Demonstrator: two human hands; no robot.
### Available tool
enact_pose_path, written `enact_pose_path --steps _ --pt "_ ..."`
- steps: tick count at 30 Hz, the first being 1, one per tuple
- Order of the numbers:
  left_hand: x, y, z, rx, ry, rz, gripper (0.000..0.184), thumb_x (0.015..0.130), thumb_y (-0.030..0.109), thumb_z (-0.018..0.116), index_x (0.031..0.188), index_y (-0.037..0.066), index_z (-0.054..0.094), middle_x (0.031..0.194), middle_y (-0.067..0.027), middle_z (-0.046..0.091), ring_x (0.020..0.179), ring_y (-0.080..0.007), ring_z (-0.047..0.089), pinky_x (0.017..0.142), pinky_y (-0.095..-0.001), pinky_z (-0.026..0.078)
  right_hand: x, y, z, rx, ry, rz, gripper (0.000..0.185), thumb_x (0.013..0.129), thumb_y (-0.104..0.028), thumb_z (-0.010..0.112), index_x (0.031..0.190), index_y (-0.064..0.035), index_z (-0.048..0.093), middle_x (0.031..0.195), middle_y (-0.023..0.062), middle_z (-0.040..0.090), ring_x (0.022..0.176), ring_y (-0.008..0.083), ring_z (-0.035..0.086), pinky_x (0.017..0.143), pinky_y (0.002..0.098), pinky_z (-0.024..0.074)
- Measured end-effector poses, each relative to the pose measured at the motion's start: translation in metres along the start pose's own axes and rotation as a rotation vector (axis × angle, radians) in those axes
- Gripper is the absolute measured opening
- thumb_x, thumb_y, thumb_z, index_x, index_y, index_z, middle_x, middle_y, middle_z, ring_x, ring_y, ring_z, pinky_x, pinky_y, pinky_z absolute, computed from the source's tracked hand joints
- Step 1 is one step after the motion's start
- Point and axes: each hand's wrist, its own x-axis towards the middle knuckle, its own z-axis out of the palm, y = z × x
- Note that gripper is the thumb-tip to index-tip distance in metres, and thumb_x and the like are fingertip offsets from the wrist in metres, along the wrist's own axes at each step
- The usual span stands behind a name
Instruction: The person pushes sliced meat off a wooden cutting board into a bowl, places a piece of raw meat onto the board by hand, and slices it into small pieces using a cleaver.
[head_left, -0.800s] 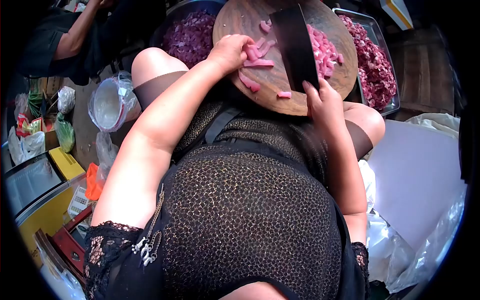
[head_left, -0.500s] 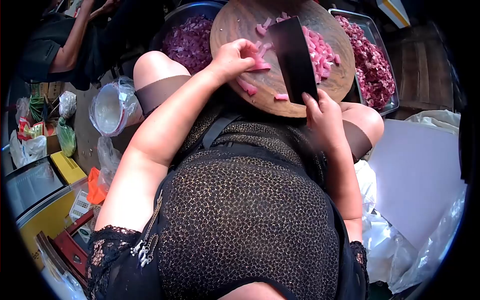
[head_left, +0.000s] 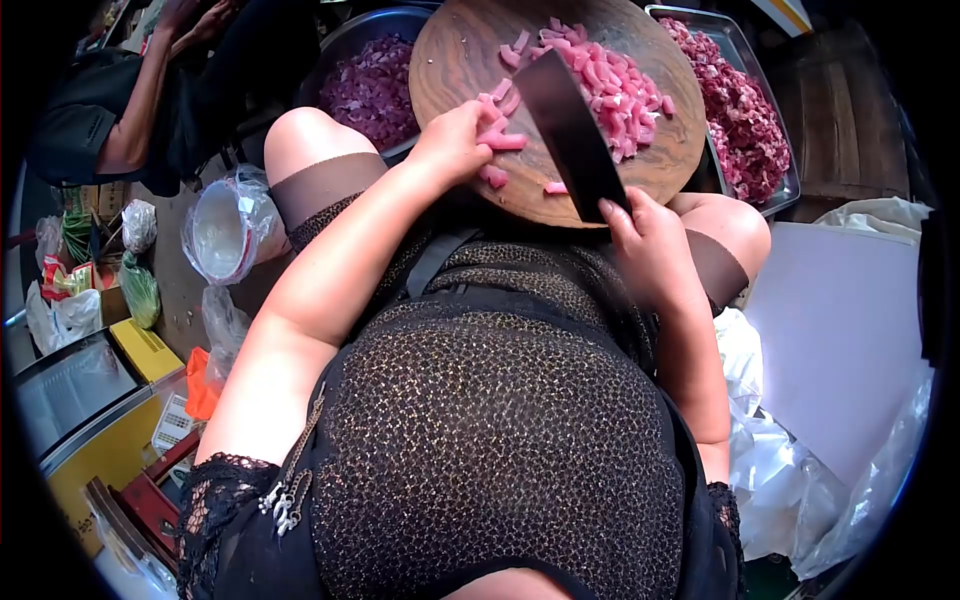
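Note:
My right hand (head_left: 648,238) is wrapped round the handle end of a cleaver (head_left: 572,130) with a broad dark blade. The blade stands over a round wooden chopping board (head_left: 455,50), between my left hand and a pile of cut pink meat pieces (head_left: 612,88). At the board's left side, my left hand (head_left: 455,145) has its fingers closed on a meat strip (head_left: 505,141). Some meat pieces (head_left: 493,176) lie loose below that hand, and a small one (head_left: 555,187) is near the blade's lower part.
Behind the board's left edge stands a bowl of darker chopped meat (head_left: 375,90). A metal tray (head_left: 785,165) of minced-looking meat sits to the right. Plastic-lined bucket (head_left: 222,225) at left; another person's arm (head_left: 140,110) beyond it. A pale panel (head_left: 840,320) lies at right.
The cleaver has shifted left and tilted, uncovering more of the meat pile. My left hand has moved slightly down and left, its fingers lower over the strip.

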Motion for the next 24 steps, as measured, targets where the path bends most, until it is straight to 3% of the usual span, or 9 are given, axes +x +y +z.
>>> enact_pose_path --steps 1,3,7,13,16,19,20,23,24 --pt "-0.005 0.005 0.000 -0.146 0.017 -0.091 0.030 0.078 0.005 0.067 0.107 0.001 0.059 0.103 -0.0165 0.068 0.094 -0.0294 0.068 0.083 -0.0384 0.055 -0.002 0.000 -0.001 0.002 0.000 0.000 0.028 0.096 -0.026 0.056 0.100 0.0003 0.064 0.085 0.0248 0.067 0.084 0.0430 0.065 0.073 0.0485 0.0505" --pt "-0.013 0.016 -0.009 0.500 0.118 -0.062 0.032 0.080 0.008 0.068 0.108 -0.002 0.056 0.101 -0.0198 0.069 0.088 -0.0294 0.070 0.080 -0.0378 0.055 -0.005 0.000 0.000 -0.157 -0.101 -0.052 0.028 0.096 -0.027 0.056 0.098 -0.0004 0.062 0.084 0.0252 0.066 0.084 0.0433 0.064 0.073 0.0504 0.0504" --pt "-0.011 0.005 -0.010 0.810 0.096 -0.071 0.023 0.083 0.018 0.068 0.096 -0.001 0.068 0.089 -0.0158 0.071 0.085 -0.0256 0.071 0.079 -0.0363 0.054 -0.005 -0.005 0.012 -0.291 -0.127 -0.095 0.025 0.096 -0.027 0.055 0.096 -0.0031 0.062 0.081 0.0237 0.067 0.081 0.0415 0.066 0.073 0.0517 0.0516" --pt "-0.011 0.006 -0.013 0.726 -0.088 -0.150 0.026 0.083 0.024 0.068 0.103 0.009 0.074 0.101 -0.0131 0.073 0.092 -0.0277 0.070 0.085 -0.0346 0.053 -0.001 -0.013 0.019 -0.376 -0.117 -0.213 0.021 0.095 -0.020 0.054 0.095 -0.0005 0.060 0.081 0.0228 0.066 0.079 0.0412 0.065 0.070 0.0506 0.0515" --pt "-0.012 -0.004 -0.008 0.758 -0.119 0.143 0.040 0.082 0.036 0.067 0.115 0.015 0.072 0.120 -0.0078 0.068 0.112 -0.0253 0.063 0.094 -0.0341 0.049 0.012 -0.019 0.027 -0.416 -0.115 -0.272 0.022 0.094 -0.015 0.044 0.093 -0.0010 0.061 0.082 0.0203 0.069 0.081 0.0386 0.068 0.071 0.0483 0.0545" --pt "-0.009 0.003 -0.007 0.844 -0.064 0.094 0.041 0.080 0.035 0.070 0.115 0.015 0.072 0.124 -0.0096 0.065 0.114 -0.0269 0.061 0.094 -0.0356 0.049 0.036 -0.026 0.038 -0.437 -0.140 -0.263 0.022 0.092 -0.014 0.045 0.092 -0.0014 0.063 0.087 0.0218 0.069 0.085 0.0383 0.068 0.076 0.0487 0.0540" --pt "-0.011 0.010 -0.011 0.768 -0.174 -0.068 0.041 0.077 0.026 0.071 0.115 0.010 0.071 0.123 -0.0129 0.064 0.113 -0.0277 0.062 0.094 -0.0370 0.049 0.040 -0.027 0.034 -0.422 -0.174 -0.223 0.023 0.092 -0.014 0.045 0.092 -0.0022 0.064 0.090 0.0227 0.069 0.089 0.0383 0.068 0.080 0.0494 0.0530" --pt "-0.013 0.012 -0.018 0.727 -0.234 -0.107 0.040 0.074 0.015 0.068 0.112 0.003 0.069 0.122 -0.0192 0.062 0.111 -0.0307 0.062 0.095 -0.0380 0.049 0.052 -0.010 0.014 -0.436 -0.152 -0.167 0.020 0.093 -0.023 0.057 0.095 -0.0049 0.066 0.086 0.0217 0.068 0.084 0.0403 0.066 0.074 0.0500 0.0515" --pt "-0.017 0.019 -0.021 0.626 -0.269 -0.045 0.038 0.073 0.009 0.064 0.110 -0.001 0.068 0.114 -0.0230 0.063 0.108 -0.0326 0.063 0.095 -0.0388 0.050 0.053 -0.001 0.012 -0.487 -0.107 -0.118 0.022 0.092 -0.023 0.053 0.097 -0.0053 0.066 0.089 0.0210 0.069 0.087 0.0388 0.067 0.076 0.0495 0.0530"
